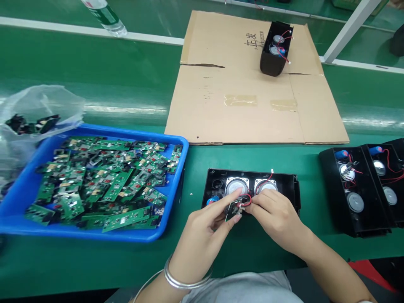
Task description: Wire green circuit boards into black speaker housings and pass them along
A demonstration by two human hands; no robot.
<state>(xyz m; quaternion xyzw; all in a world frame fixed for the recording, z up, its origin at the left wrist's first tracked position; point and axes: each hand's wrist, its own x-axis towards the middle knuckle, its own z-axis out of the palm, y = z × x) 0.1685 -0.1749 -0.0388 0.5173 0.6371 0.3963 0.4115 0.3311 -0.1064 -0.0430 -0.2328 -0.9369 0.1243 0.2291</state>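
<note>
My left hand [208, 227] pinches a small circuit board [233, 209] by its edges, between thumb and fingers. My right hand [276, 214] is closed on a red wire [248, 199] that runs to the board; its fingertips hide the wire's end. Both hands are over the near side of a black speaker housing [288, 189]. Two round speakers, the left one [236, 186] and the right one [265, 185], sit inside it. A blue cylindrical part [212, 200] lies at its left end, and a white connector [272, 171] sticks up near the far edge.
A blue tray [172, 202] heaped with green circuit boards [118, 185] stands at left, beside a clear plastic bag [63, 99]. Flattened cardboard [205, 118] at the back bears another black housing [268, 65]. More housings [334, 210] stand at right. A bottle [107, 19] is at upper left.
</note>
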